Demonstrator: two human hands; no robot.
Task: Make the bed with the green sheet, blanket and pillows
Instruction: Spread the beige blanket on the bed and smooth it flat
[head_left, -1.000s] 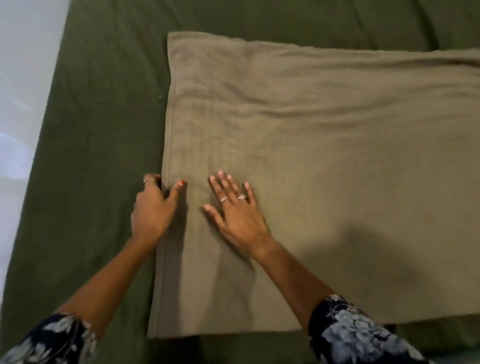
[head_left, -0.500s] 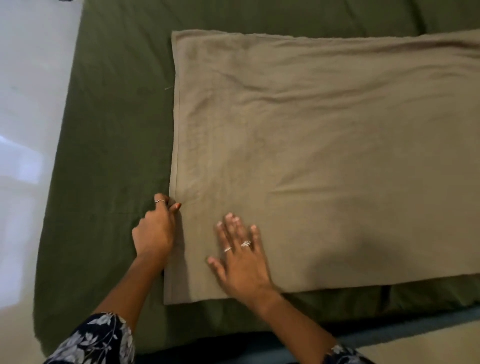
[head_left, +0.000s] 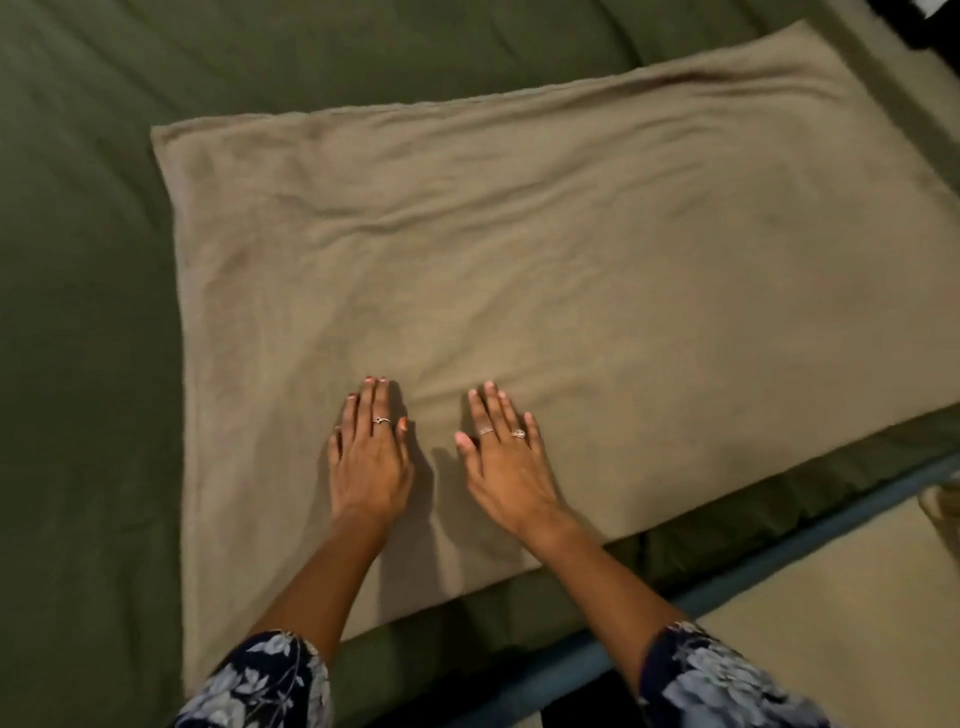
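Head view, the only one I have. My left hand (head_left: 370, 457) has let go of the blanket's edge. Half a second back it was curled at that left hem, thumb tucked against the fold; now it lies flat on top of the blanket (head_left: 545, 291), fingers straight and together, gripping nothing. My right hand (head_left: 506, 462) is flat too, fingers a little spread, palm down on the cloth as before. The two sit side by side, near each other but not touching, both close to the near edge.

The view has swung as well: the blanket now runs off at a slant to the upper right, and I can see more of its far end than I could a moment ago.

The blanket is folded into a long tan rectangle and lies on the green sheet (head_left: 88, 338), which covers the mattress all round it. Soft ripples cross the middle and far half. The bed frame (head_left: 810, 551) runs along the near right, with pale floor (head_left: 831, 639) beyond it.

So I reckon the edge-straightening is done and I am on to smoothing. Next, I'd guess, a sweep outward to press those ripples flat. No pillows in view, so that part looks to be ahead of me.
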